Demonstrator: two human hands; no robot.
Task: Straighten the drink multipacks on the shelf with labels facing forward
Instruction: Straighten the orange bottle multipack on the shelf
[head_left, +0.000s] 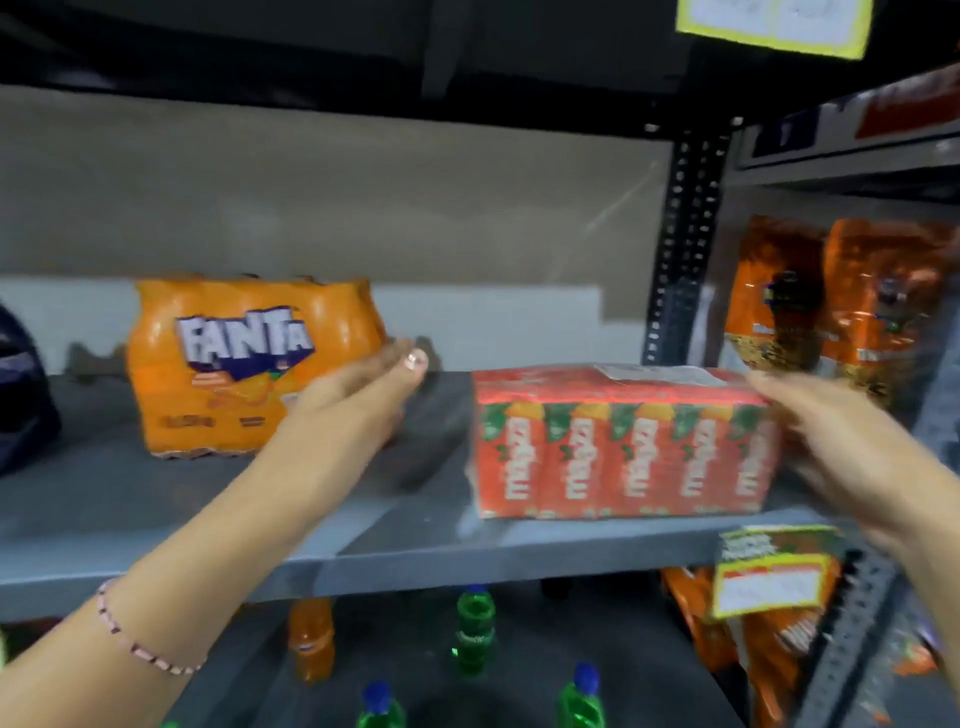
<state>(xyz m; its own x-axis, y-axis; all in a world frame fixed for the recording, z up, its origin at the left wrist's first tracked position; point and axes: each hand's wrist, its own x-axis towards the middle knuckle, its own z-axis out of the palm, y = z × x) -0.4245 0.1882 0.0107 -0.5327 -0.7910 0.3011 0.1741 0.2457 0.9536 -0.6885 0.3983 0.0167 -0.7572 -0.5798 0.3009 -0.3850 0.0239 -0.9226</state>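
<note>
An orange Fanta multipack (228, 374) stands on the grey shelf (156, 509) at the left, its label facing me. My left hand (363, 395) lies flat against its right side, fingers straight. A red shrink-wrapped pack of juice cartons (618, 447) sits at the right of the shelf, its labels facing forward. My right hand (841, 447) is blurred at that pack's right end, fingers spread; I cannot tell whether it touches the pack.
A black perforated upright (680, 249) stands behind the red pack. Orange bags (831, 301) fill the neighbouring shelf at right. A yellow price tag (769, 577) hangs from the shelf edge. Green and orange bottles (475, 629) stand below. A dark rounded object (21, 395) sits far left.
</note>
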